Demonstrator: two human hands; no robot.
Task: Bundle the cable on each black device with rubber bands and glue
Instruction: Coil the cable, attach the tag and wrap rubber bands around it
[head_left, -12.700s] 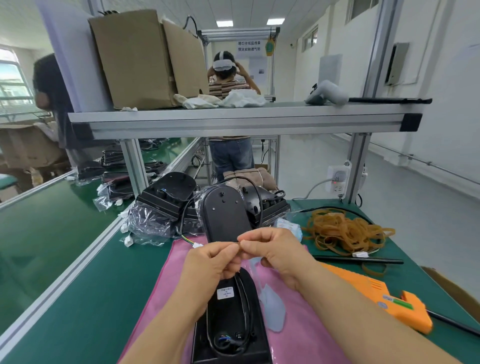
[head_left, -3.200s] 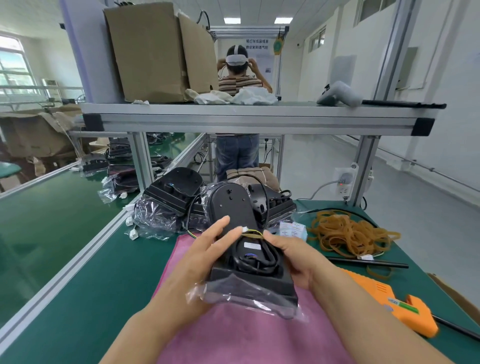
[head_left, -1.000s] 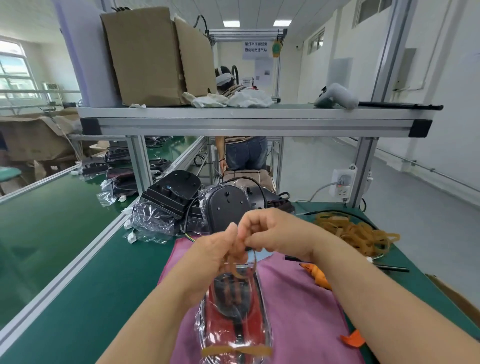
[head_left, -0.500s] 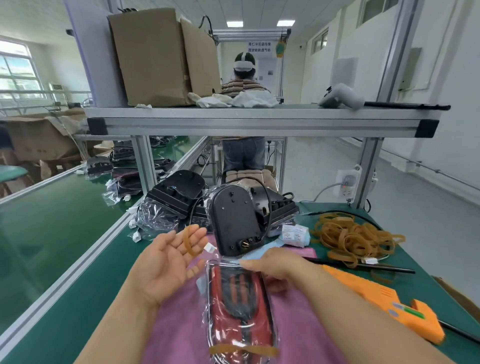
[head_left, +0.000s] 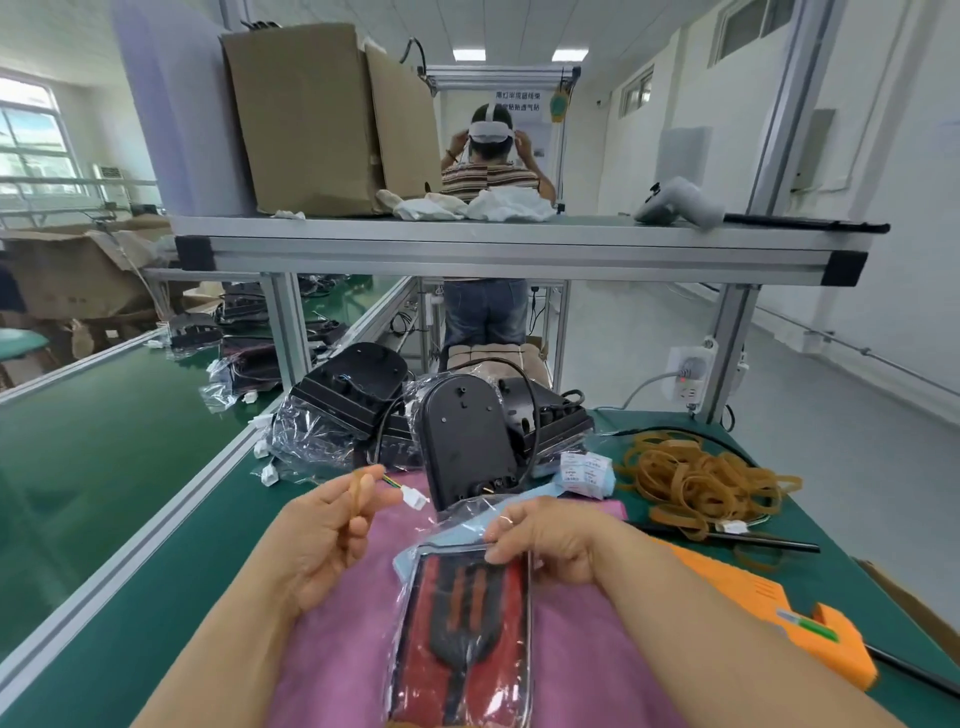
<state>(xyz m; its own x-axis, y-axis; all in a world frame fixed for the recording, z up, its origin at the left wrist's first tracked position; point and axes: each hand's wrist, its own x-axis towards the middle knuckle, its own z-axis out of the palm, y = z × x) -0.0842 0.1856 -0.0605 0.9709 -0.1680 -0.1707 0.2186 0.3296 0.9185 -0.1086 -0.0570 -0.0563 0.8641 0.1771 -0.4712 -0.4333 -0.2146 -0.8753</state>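
A red-and-black device in a clear plastic bag (head_left: 462, 623) lies on the pink mat (head_left: 332, 660) in front of me. My right hand (head_left: 545, 535) pinches the bag's top edge. My left hand (head_left: 327, 535) hovers to the left of the bag, fingers curled, with a tan rubber band (head_left: 357, 491) looped over them. Just beyond the bag a black device (head_left: 462, 441) stands upright, its cable arching over the top. A white connector (head_left: 415, 500) on coloured wires hangs near my left fingertips.
A heap of tan rubber bands (head_left: 691, 483) lies at the right, with a black rod in front of it. An orange glue gun (head_left: 769, 608) rests right of the mat. More bagged black devices (head_left: 343, 400) are piled behind. A metal shelf (head_left: 519, 249) spans overhead.
My left hand has curled its fingers round the rubber band. My right hand has taken hold of the bag's top edge.
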